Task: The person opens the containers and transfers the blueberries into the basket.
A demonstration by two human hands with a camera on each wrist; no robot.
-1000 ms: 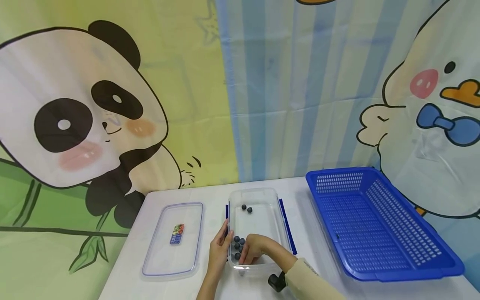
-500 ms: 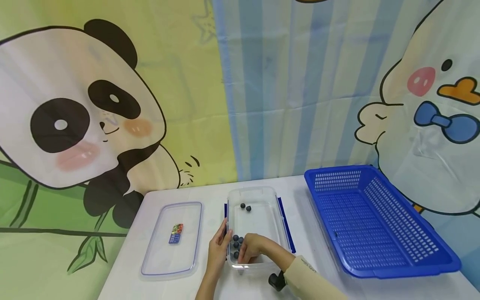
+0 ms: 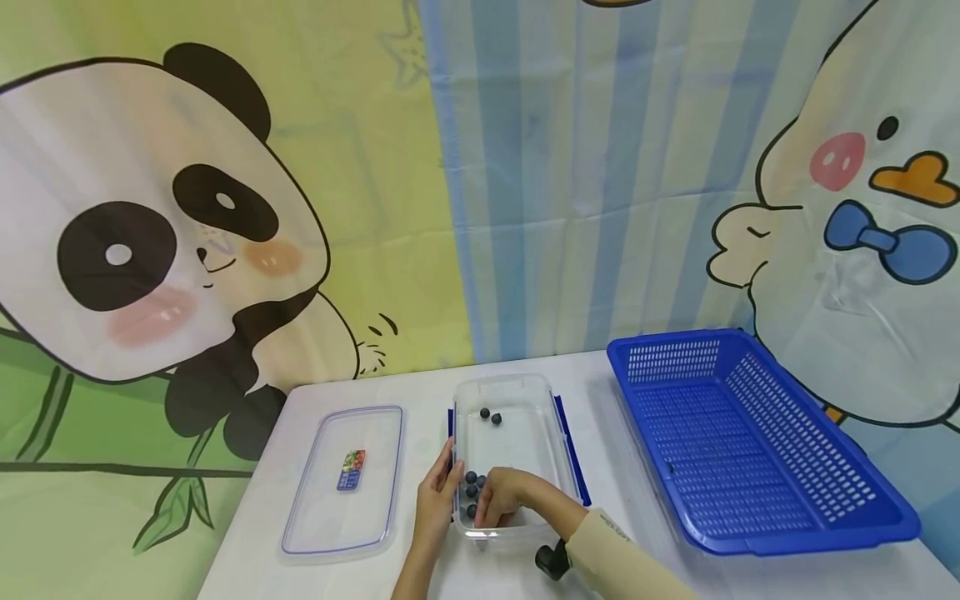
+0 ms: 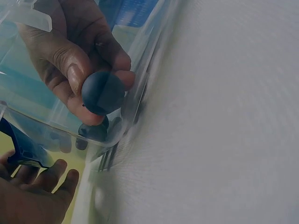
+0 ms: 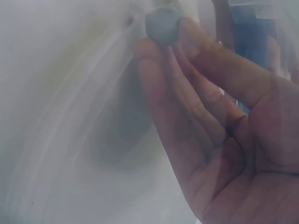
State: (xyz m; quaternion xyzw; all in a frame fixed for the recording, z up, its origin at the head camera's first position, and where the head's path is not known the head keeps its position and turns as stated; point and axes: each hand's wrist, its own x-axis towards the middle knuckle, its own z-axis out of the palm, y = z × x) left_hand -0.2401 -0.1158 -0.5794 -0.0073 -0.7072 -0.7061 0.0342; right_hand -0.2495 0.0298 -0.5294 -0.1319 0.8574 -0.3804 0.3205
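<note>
A clear plastic container [image 3: 517, 446] with blue side latches stands on the white table. Several dark blue balls [image 3: 471, 492] lie in its near left corner, and two more [image 3: 496, 419] sit toward its far end. My right hand [image 3: 504, 493] reaches down inside the near end. Seen through the plastic in the left wrist view, its thumb and fingers pinch one dark blue ball [image 4: 103, 93]; the right wrist view shows this ball [image 5: 163, 25] at the fingertips. My left hand [image 3: 432, 504] rests against the left wall beside the blue latch [image 4: 23, 147], fingers fairly straight.
To the left a clear lid [image 3: 341, 521] with a purple-blue edge lies flat, bearing a small printed label [image 3: 351, 470]. A large blue mesh basket [image 3: 765, 450] stands on the right. By my right wrist is a black object [image 3: 552, 560]. Behind the table hangs a cartoon-printed curtain [image 3: 536, 192].
The head view shifts slightly. Both hands keep their places at the container, and the balls in sight stay where they were.
</note>
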